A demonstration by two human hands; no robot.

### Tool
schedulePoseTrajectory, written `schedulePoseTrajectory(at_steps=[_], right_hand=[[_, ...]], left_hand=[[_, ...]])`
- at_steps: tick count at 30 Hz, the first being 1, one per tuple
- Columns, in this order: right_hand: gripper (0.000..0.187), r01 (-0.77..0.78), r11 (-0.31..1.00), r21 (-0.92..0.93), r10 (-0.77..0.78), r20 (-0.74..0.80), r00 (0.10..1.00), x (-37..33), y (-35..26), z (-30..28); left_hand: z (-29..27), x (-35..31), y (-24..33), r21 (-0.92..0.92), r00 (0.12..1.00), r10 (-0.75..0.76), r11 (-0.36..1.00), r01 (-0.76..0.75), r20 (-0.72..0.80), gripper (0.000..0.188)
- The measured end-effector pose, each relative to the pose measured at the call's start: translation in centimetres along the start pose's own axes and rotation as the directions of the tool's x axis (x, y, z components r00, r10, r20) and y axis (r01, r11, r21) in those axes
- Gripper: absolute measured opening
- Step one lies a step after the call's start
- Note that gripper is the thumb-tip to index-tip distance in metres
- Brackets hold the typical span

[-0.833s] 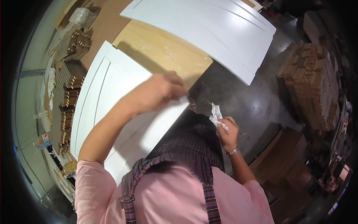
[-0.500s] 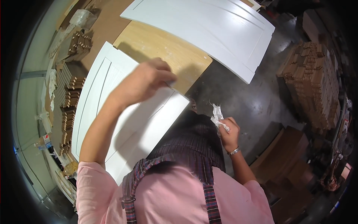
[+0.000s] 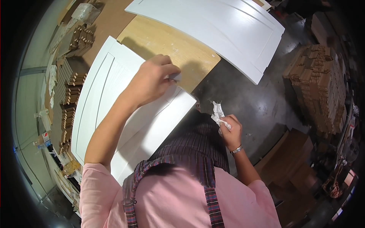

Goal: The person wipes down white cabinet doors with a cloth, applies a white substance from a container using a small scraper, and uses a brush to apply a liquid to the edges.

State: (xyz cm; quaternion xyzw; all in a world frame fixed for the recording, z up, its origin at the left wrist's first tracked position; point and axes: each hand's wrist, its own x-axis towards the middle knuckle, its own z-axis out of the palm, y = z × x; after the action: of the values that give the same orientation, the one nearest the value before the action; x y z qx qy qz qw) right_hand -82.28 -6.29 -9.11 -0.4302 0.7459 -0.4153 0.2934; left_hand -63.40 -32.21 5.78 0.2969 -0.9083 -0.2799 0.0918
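A white door panel [image 3: 99, 87] with grooved lines lies before me on the left, on a yellowish board [image 3: 167, 36]. Over the panel's far right edge is my left hand [image 3: 157, 78], its fingers closed on a small grey piece [image 3: 175, 76], thin like a folded sheet; most of it is hidden by the fingers. My right hand [image 3: 231, 131] grips a crumpled white rag [image 3: 218, 114] with frayed ends, held beside my dark striped apron [image 3: 190, 140], off the panel. A second white panel [image 3: 213, 34] rests across the far side of the board.
Stacked brown wooden pieces [image 3: 315, 83] stand on the grey floor [image 3: 251, 106] at the right. Cardboard [image 3: 285, 152] lies nearer on that side. More stacked strips [image 3: 72, 87] line the left, with a plastic-wrapped bundle [image 3: 85, 14] at the far left.
My left hand, blurred before, now shows sharply near the same panel edge, still with the grey piece. The right hand and rag have shifted slightly left in the picture.
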Motion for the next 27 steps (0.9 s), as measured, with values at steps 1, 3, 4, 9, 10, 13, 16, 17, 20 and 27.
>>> schedulePoseTrajectory(at_steps=[1,3,4,9,10,13,16,17,20,27], right_hand=[[0.016,-0.008,1.0,-0.001,0.008,0.0,1.0,0.1,0.0,0.0],[0.016,-0.007,1.0,-0.015,0.007,0.008,1.0,0.2,0.2,0.2],[0.016,-0.003,1.0,-0.029,0.003,0.016,1.0,0.3,0.1,0.2],[0.016,0.025,0.999,-0.031,-0.023,0.047,0.999,1.2,-0.6,0.3],[0.016,0.042,0.998,-0.048,-0.04,0.042,0.998,1.1,-0.4,0.4],[0.015,0.007,0.999,-0.04,-0.006,0.029,1.0,1.6,-0.1,0.3],[0.014,-0.016,0.999,0.052,0.016,-0.012,1.0,2.7,-1.2,0.0],[0.018,-0.006,0.999,0.042,0.008,-0.045,0.999,3.4,-1.9,-0.1],[0.026,0.275,0.961,0.026,-0.265,-0.201,0.943,6.5,-7.0,-1.1],[0.025,0.525,0.851,-0.02,-0.522,0.077,0.85,8.0,-11.8,3.6]], left_hand=[[-0.1,-0.2,0.1,-0.069,0.999,0.025,0.997,-0.023,0.028,0.03],[0.2,-0.8,0.7,-0.106,0.984,0.151,0.984,-0.141,0.095,0.029],[0.8,-0.6,1.3,-0.08,0.959,0.247,0.968,-0.238,0.138,0.028],[0.6,2.0,0.1,-0.005,0.977,0.156,0.988,-0.157,0.147,0.028],[0.4,1.6,0.8,-0.008,0.976,0.16,0.987,-0.161,0.147,0.028],[0.8,0.7,1.4,-0.128,0.96,0.206,0.975,-0.184,0.188,0.03],[-0.1,0.3,-1.1,-0.324,0.986,-0.159,0.936,0.136,-0.047,0.031],[-0.8,-0.5,-2.5,-0.422,0.973,-0.194,0.898,0.126,-0.124,0.029],[-3.1,-2.0,-3.7,-0.704,0.887,-0.413,0.693,0.158,-0.206,0.028],[-1.7,-4.0,-4.1,-0.258,0.964,-0.188,0.957,0.137,-0.187,0.036]])
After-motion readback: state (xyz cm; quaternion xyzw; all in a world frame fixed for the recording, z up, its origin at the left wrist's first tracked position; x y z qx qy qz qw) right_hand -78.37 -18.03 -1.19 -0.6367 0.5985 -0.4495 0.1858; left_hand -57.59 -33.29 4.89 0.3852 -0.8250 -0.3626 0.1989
